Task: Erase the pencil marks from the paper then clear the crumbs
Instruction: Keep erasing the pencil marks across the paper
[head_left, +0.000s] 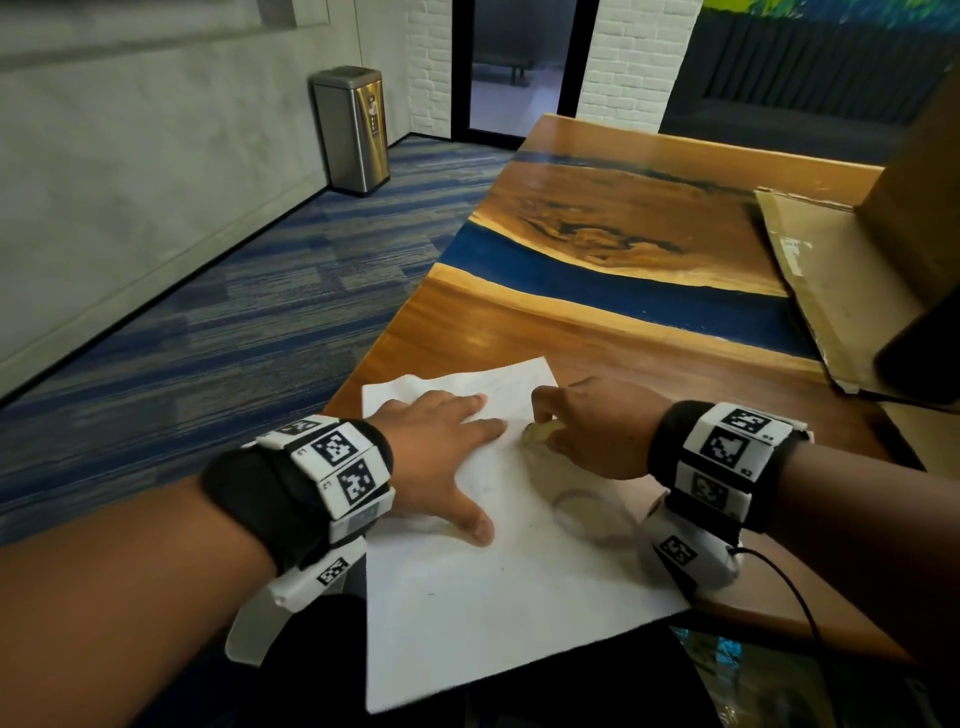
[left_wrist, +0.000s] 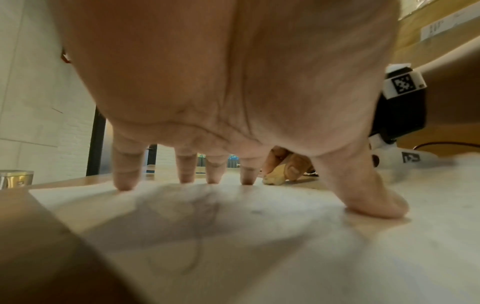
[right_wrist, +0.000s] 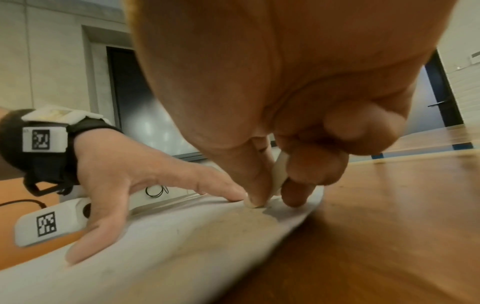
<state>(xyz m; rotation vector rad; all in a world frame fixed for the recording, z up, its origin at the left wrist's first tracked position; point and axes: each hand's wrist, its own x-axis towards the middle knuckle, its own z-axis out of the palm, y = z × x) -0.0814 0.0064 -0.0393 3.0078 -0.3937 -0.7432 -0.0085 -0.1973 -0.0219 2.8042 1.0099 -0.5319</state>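
Overhead, head view: a wooden table with a blue band across its grain carries a white sheet of paper, whose near edge overhangs the table toward the person. Blue striped carpet, grey wall, a steel bin in the far corner beside a dark doorway. Flattened cardboard lies at the table's right side. Left hand flat on the paper, grip spread, fingers straight and pressing the sheet. Right hand just beside it at the paper's right edge, grip pinching a pale eraser against the sheet. Faint grey pencil marks show below the right hand. Left wrist view: palm fills the top; fingertips and thumb planted on the paper, a looping pencil scrawl under the palm, unseen from above. Beyond the fingers, the eraser held by the right hand. Right wrist view: thumb and fingers of the right hand pinch the eraser, its tip on the paper close to the edge; the left hand touches down just beside it. Crumbs too small to tell.
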